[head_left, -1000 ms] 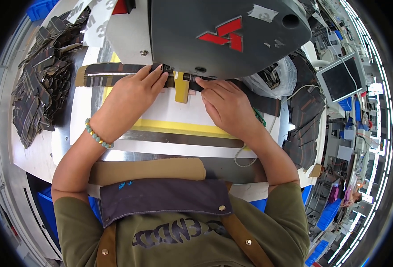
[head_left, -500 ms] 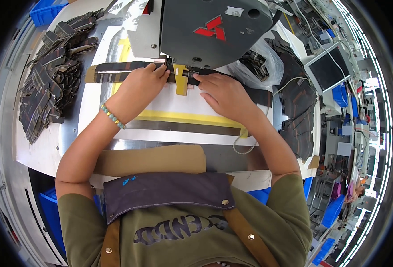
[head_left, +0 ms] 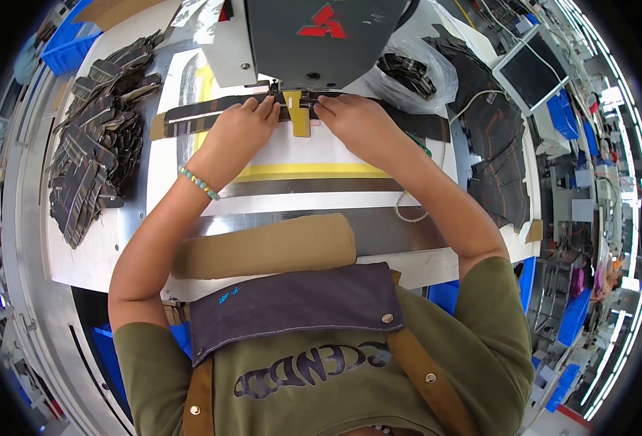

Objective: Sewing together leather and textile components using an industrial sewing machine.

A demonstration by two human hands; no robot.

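Observation:
A long dark fabric strip with a plaid lower edge lies left to right beneath the head of a grey sewing machine. At the strip's middle, a yellow guide piece stands out toward me in front of the needle area. Left of it, my left hand has its bent fingertips closed on the strip. To the right, my right hand grips the strip with its fingers close together; its thumb is mostly hidden. The needle and the stitching point are hidden by the machine head.
Piled dark plaid fabric pieces lie at the left, with more dark cloth at the right. A clear plastic bag of dark pieces sits behind my right hand. A brown padded roll lines the front edge. A screen stands far right.
The whole view has shifted slightly. My right thumb, which stood apart from the fingers before, is now tucked in. Both hands stay at the strip on either side of the yellow guide.

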